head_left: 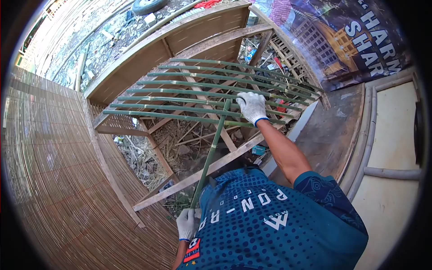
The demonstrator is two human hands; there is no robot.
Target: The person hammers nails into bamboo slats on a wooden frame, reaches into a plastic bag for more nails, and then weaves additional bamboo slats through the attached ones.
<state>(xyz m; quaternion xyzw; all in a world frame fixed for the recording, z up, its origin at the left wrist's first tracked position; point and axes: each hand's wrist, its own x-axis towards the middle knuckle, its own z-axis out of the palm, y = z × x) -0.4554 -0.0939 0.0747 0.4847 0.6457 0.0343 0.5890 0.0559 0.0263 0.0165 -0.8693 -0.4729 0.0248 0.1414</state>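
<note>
My left hand [185, 223], in a white knit glove, is closed around the lower end of a loose green bamboo strip [209, 157] beside my body. That strip slants up and away, its far end lying across the nearer slats of a row. Several green bamboo slats [180, 92] lie side by side over a wooden frame [193, 179]. My right hand [252, 107], gloved too, has its fingers curled over one of these slats, close to the far end of the loose strip. The palm side of the right hand is hidden.
A woven bamboo-stick screen [58, 162] stands at the left. Behind the frame, rubble and a tire [148, 5] lie on the ground. Straw and litter show beneath the slats. A printed banner [333, 40] hangs at the upper right, above a wooden board [335, 121].
</note>
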